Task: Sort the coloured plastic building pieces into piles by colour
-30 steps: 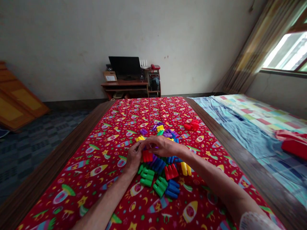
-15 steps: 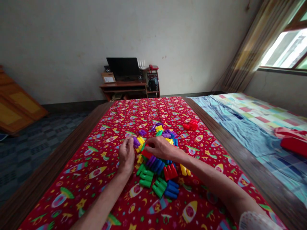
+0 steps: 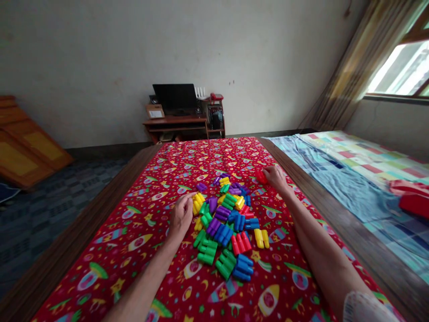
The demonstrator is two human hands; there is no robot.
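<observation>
My right hand (image 3: 276,176) reaches to the far right of the tablecloth, fingers closed on a red toy building block (image 3: 261,176). The fingers partly cover the red there, so I cannot tell how many red blocks lie under them. My left hand (image 3: 182,213) rests at the left edge of a pile of building blocks. Its fingers are loosely bent, touching or just beside a yellow block (image 3: 198,202), and nothing shows held in them. Around it lie a purple block (image 3: 213,205), green blocks (image 3: 207,251), a red block (image 3: 241,243) and blue blocks (image 3: 243,267).
A red patterned tablecloth (image 3: 140,268) covers the wooden table (image 3: 321,214). One yellow block (image 3: 261,238) lies at the pile's right side. A bed (image 3: 365,170) stands along the right. Beyond the table is a desk with a monitor (image 3: 174,98).
My right hand has moved from the pile to the far right with a red block. The purple block no longer shows in my left hand, which stays beside the yellow block.
</observation>
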